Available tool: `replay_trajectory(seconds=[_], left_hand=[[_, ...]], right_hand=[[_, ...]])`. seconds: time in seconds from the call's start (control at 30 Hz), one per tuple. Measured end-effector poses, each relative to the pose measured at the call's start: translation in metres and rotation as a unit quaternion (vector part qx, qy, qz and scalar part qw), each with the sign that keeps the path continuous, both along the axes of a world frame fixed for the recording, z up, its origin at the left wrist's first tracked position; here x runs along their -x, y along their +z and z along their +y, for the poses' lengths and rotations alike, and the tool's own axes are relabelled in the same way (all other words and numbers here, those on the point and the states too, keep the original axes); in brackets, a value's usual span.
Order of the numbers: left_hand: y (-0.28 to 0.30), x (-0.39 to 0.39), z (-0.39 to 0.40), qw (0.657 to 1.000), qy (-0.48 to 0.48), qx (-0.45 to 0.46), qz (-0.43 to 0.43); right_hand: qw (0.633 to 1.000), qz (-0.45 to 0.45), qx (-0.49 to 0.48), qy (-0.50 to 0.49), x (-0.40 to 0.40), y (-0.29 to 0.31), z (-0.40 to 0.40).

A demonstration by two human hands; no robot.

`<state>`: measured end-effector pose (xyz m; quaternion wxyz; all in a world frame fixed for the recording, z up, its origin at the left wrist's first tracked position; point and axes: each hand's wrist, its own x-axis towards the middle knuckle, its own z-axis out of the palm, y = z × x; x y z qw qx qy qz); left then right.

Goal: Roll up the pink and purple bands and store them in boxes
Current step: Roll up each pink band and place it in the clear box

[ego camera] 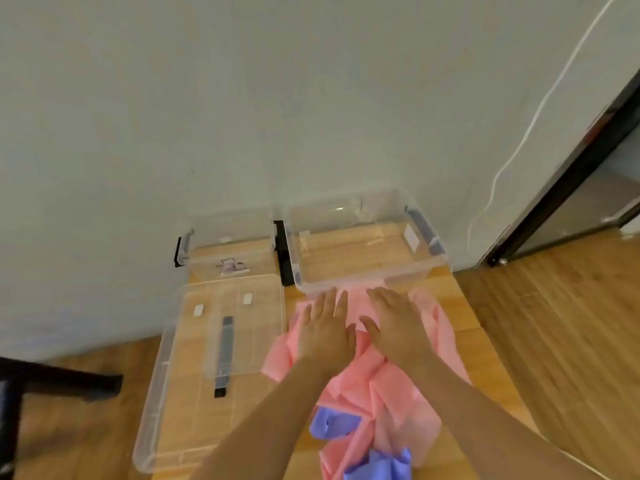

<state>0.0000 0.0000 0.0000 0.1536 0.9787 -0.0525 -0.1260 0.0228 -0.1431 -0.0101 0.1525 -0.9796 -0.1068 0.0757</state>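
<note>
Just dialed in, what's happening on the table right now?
A person has both hands flat on a crumpled pink band on the wooden table: left hand and right hand side by side, fingers straight. A purple band lies bunched under the pink one, nearer the person. Nothing is rolled yet. The clear box just beyond the hands looks empty.

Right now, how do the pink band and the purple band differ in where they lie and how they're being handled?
The pink band is spread in crumpled folds across the table, reaching the right clear box; the purple band shows only as small bunches at the near edge. Left hand and right hand press flat on the pink band; neither touches the purple band. Both are unrolled, outside the boxes.
</note>
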Motion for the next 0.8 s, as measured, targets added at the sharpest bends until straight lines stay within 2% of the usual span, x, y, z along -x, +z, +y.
replay_trajectory(seconds=[0.1, 0.13, 0.27, 0.5, 0.63, 0.8], left_hand=[[-0.036, 0.009, -0.004, 0.999, -0.013, -0.034, 0.006], [-0.049, 0.013, -0.006, 0.998, -0.023, -0.049, -0.024], [-0.094, 0.019, -0.010, 0.996, -0.033, -0.072, -0.033], [-0.164, 0.035, -0.017, 0.988, -0.035, -0.053, -0.139], [-0.182, 0.035, -0.022, 0.980, -0.018, -0.035, -0.194], [-0.180, 0.044, -0.020, 0.974, 0.005, -0.038, -0.223]], right_hand=[[0.999, -0.014, 0.019, -0.021, 0.013, -0.040, 0.001], [0.998, -0.038, 0.034, -0.025, 0.020, -0.053, 0.003], [0.996, -0.080, 0.022, -0.021, 0.033, -0.100, 0.001], [0.982, -0.189, 0.022, 0.011, 0.040, -0.159, -0.012], [0.966, -0.258, 0.005, 0.005, 0.041, -0.178, -0.008], [0.971, -0.236, -0.021, 0.036, 0.047, -0.174, -0.016]])
